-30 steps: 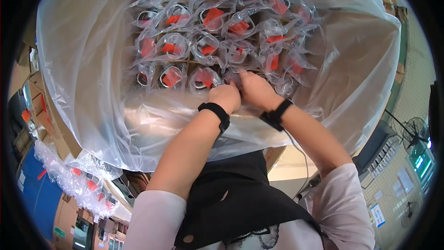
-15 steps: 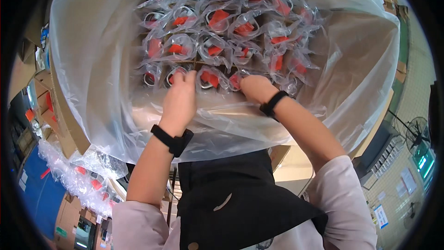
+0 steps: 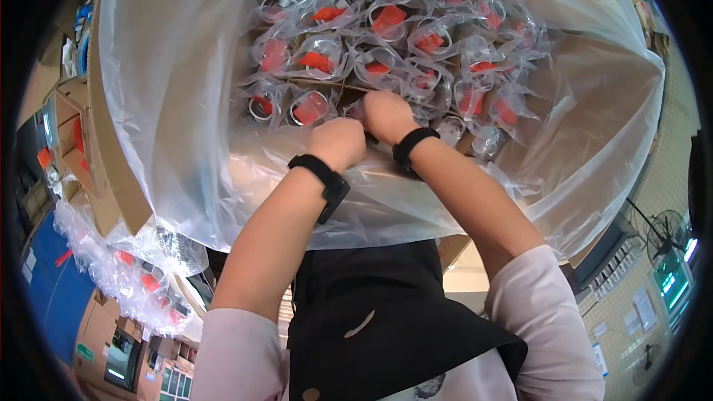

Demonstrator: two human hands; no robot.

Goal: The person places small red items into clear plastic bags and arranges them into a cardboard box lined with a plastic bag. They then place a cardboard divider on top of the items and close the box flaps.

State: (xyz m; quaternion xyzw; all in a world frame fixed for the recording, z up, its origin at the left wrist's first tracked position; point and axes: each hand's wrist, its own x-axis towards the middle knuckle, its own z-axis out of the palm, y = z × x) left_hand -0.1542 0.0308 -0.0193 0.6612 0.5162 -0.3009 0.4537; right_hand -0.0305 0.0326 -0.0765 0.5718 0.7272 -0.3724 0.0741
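Observation:
Rows of round white-rimmed items in clear plastic bags, such as the bagged item (image 3: 310,108) with a red piece on it, stand between cardboard dividers (image 3: 343,86) in a large lined carton. Over the near row my left hand (image 3: 338,142) is closed, knuckles up, at a clear plastic bag (image 3: 355,111). Close beside it, my right hand (image 3: 389,116) bends down with closed fingers at the same bag. Both sets of fingertips are largely hidden, and so is most of that bagged item.
A translucent plastic liner (image 3: 186,104) drapes over the carton's walls, with a cardboard flap (image 3: 119,156) at the left. More bagged items with red pieces (image 3: 141,275) lie at lower left. A fan (image 3: 665,232) stands at far right.
My hands have come together over one bag in the near row: the left moved right and slightly down, the right a little left. The carton's contents sit lower and farther right in view.

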